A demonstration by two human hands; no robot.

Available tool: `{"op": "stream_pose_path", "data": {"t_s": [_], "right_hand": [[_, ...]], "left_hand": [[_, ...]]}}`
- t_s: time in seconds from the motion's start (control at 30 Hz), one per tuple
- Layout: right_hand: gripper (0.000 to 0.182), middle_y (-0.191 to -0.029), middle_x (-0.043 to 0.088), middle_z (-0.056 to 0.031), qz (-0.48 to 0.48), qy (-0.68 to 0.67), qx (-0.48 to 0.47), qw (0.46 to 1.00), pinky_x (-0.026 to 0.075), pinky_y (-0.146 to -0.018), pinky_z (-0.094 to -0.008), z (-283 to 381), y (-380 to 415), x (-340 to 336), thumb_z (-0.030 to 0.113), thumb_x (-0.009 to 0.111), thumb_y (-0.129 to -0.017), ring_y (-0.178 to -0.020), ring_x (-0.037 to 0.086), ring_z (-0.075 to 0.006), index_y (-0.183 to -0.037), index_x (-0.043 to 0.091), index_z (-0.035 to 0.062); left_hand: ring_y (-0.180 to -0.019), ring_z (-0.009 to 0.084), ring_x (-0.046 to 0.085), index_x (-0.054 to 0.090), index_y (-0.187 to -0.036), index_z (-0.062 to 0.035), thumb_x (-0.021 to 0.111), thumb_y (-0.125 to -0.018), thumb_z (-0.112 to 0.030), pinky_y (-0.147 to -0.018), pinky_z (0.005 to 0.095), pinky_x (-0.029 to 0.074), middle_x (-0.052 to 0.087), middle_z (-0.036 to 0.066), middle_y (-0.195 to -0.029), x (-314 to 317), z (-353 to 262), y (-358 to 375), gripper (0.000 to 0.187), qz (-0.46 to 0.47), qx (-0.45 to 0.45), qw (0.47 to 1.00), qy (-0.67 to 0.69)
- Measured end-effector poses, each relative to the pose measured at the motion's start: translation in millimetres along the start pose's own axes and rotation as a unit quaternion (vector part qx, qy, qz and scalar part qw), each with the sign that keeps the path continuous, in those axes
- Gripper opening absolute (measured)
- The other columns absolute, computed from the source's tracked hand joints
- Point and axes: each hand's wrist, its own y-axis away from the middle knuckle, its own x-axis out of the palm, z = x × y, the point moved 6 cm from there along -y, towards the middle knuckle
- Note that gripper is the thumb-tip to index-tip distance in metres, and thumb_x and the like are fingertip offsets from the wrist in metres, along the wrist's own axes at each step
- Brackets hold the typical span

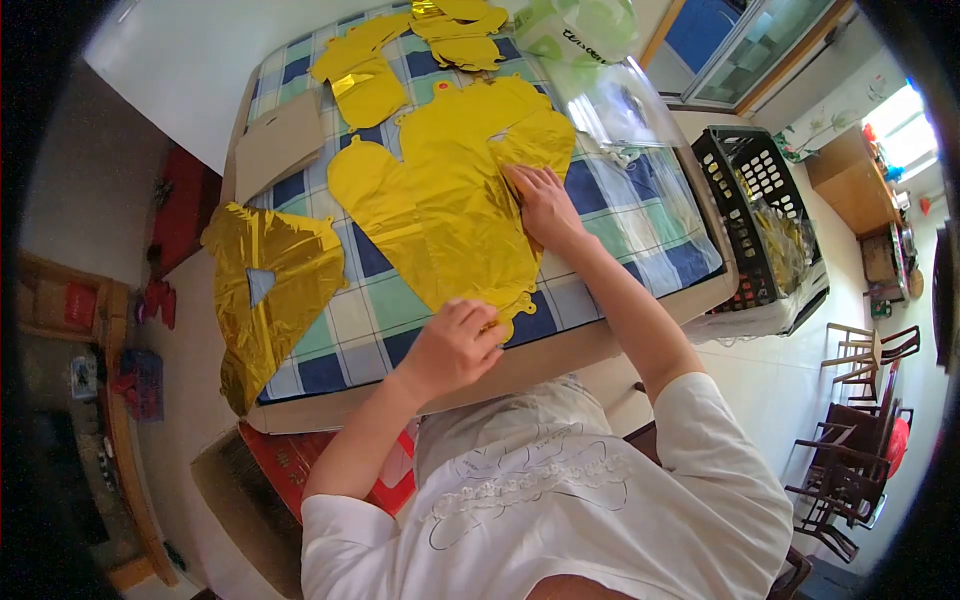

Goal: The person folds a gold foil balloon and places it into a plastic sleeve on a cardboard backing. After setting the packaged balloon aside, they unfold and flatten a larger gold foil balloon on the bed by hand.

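Note:
A flat gold foil balloon (430,190) is spread over the checked cloth in front of me. My left hand (452,350) is closed at its near end, fingers curled and pinching the foil edge by the small tabs. My right hand (547,208) lies on the balloon's right side, fingers stretched out over a creased part of the foil. To the left, another gold foil balloon (275,290) with a triangular hole hangs partly over the table edge. More folded gold foil balloons (365,85) lie at the far side.
A brown cardboard piece (278,145) lies at the table's left. Clear plastic packaging (615,105) and a green-and-white bag (575,30) sit at the far right. A black crate (745,215) stands beside the table, and a red box (290,465) is below its near left corner.

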Motion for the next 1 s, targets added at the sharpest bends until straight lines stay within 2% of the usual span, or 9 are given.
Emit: {"op": "stream_pose_path", "data": {"t_s": [0.2, 0.37, 0.47, 0.6, 0.7, 0.87, 0.97, 1.0], "right_hand": [[0.053, -0.134, 0.053, -0.0121, 0.003, 0.003, 0.004, 1.000, 0.026, -0.113, -0.0460, 1, 0, -2, 0.001, 0.045, -0.082, -0.130, 0.044, -0.0276, -0.135, 0.047, 0.0070], [0.055, -0.134, 0.053, -0.0125, -0.006, 0.000, 0.000, 1.000, 0.026, -0.113, -0.0462, -1, 0, 0, 0.000, 0.046, -0.080, -0.129, 0.044, -0.0282, -0.135, 0.047, 0.0072], [0.055, -0.134, 0.053, -0.0133, -0.005, 0.003, -0.004, 1.000, 0.026, -0.113, -0.0464, -2, 0, 0, 0.000, 0.048, -0.078, -0.129, 0.044, -0.0294, -0.133, 0.047, 0.0054], [0.052, -0.129, 0.054, -0.0182, -0.017, 0.015, -0.007, 1.000, 0.029, -0.113, -0.0439, -6, 1, 2, -0.002, 0.052, -0.073, -0.127, 0.044, -0.0335, -0.125, 0.053, 0.0000], [0.052, -0.125, 0.056, -0.0194, -0.022, 0.011, -0.011, 1.000, 0.031, -0.110, -0.0429, -7, 2, 2, -0.002, 0.055, -0.068, -0.124, 0.045, -0.0352, -0.120, 0.055, -0.0020], [0.050, -0.117, 0.058, -0.0190, -0.053, -0.007, -0.036, 0.998, 0.035, -0.105, -0.0428, 0, 1, -4, -0.002, 0.058, -0.065, -0.116, 0.048, -0.0356, -0.116, 0.057, -0.0017], [0.057, -0.132, 0.052, -0.0167, 0.029, 0.000, 0.005, 1.000, 0.026, -0.113, -0.0442, -12, 1, 7, 0.001, 0.057, -0.070, -0.127, 0.043, -0.0319, -0.127, 0.052, 0.0007], [0.056, -0.132, 0.052, -0.0169, 0.029, 0.004, 0.000, 1.000, 0.027, -0.112, -0.0437, -15, 1, 10, 0.002, 0.056, -0.071, -0.127, 0.043, -0.0322, -0.126, 0.052, 0.0006]], "left_hand": [[-0.096, 0.0232, 0.057, 0.065, -0.089, -0.0072, 0.069, -0.075, -0.011, -0.086, 0.0368, 0.047, 0.060, 0.006, -0.094, 20, 4, 13, 0.015, 0.002, -0.010, 1.000, -0.017], [-0.094, 0.0229, 0.058, 0.066, -0.085, -0.0059, 0.068, -0.073, -0.009, -0.084, 0.0364, 0.048, 0.060, 0.005, -0.090, 10, -4, 6, 0.012, -0.044, -0.024, 0.999, -0.016], [-0.094, 0.0226, 0.058, 0.066, -0.085, -0.0058, 0.068, -0.073, -0.009, -0.082, 0.0363, 0.048, 0.060, 0.006, -0.090, 16, -2, 10, 0.012, -0.046, -0.016, 0.998, -0.030], [-0.093, 0.0226, 0.058, 0.066, -0.086, -0.0059, 0.068, -0.074, -0.009, -0.082, 0.0362, 0.049, 0.060, 0.006, -0.091, 16, -4, 13, 0.012, -0.050, -0.010, 0.998, -0.022], [-0.093, 0.0226, 0.058, 0.066, -0.088, -0.0063, 0.069, -0.075, -0.011, -0.083, 0.0359, 0.049, 0.060, 0.006, -0.093, 17, -6, 19, 0.014, -0.037, 0.005, 0.999, -0.031], [-0.097, 0.0259, 0.059, 0.064, -0.102, -0.0072, 0.071, -0.077, -0.011, -0.085, 0.0387, 0.049, 0.061, 0.007, -0.103, 0, 1, 18, 0.026, -0.058, -0.054, 0.997, 0.014], [-0.100, 0.0295, 0.058, 0.063, -0.107, -0.0062, 0.069, -0.080, -0.011, -0.088, 0.0409, 0.048, 0.060, 0.010, -0.109, -7, 19, 9, 0.028, -0.079, -0.096, 0.992, -0.004], [-0.102, 0.0309, 0.058, 0.063, -0.108, -0.0055, 0.068, -0.081, -0.011, -0.090, 0.0417, 0.047, 0.060, 0.011, -0.111, -8, 28, 3, 0.028, -0.085, -0.107, 0.990, -0.016]]}}
